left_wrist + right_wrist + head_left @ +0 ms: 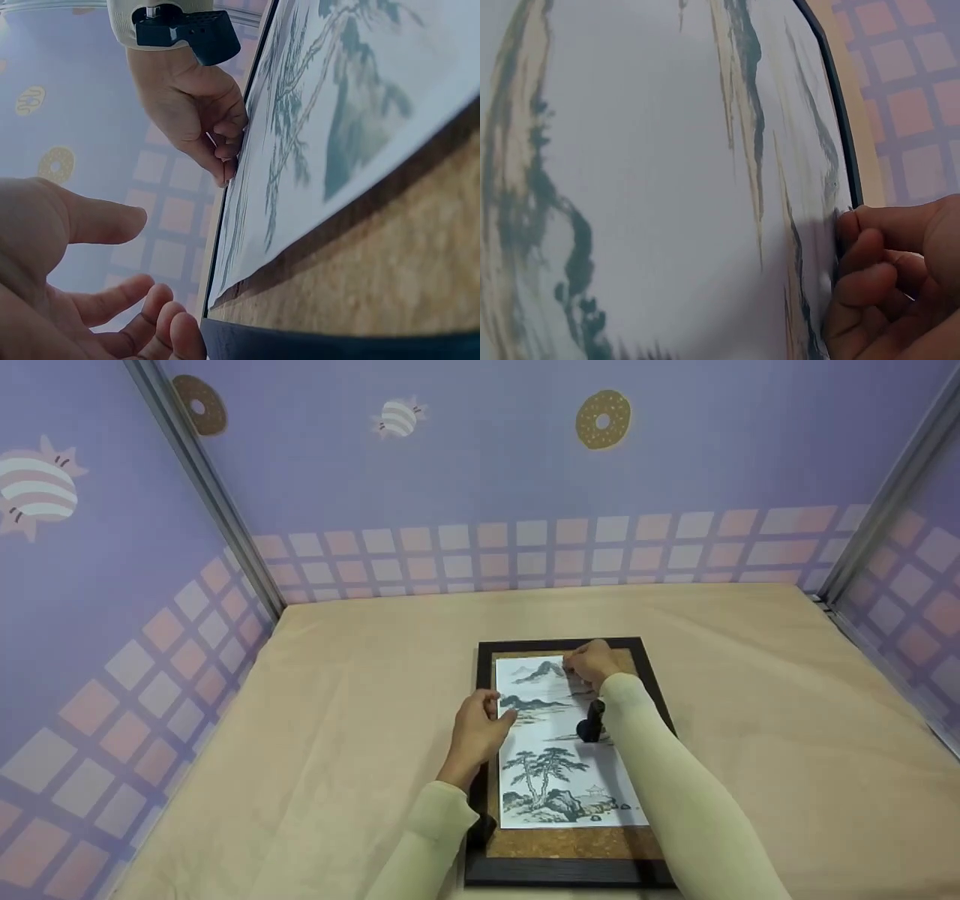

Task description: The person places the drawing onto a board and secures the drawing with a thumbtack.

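On the table, near the front edge, one print is laid in one black frame over a brown cork backing. One sheet is counted; it is white, upright in format, and inked with mountains at the top and pines at the bottom. Its top right area is touched by the right hand, whose fingers are curled at the sheet's edge; a firm pinch cannot be confirmed. The left hand is held at the left edge, fingers loosely extended, nothing gripped. A beige cloth covers the table.
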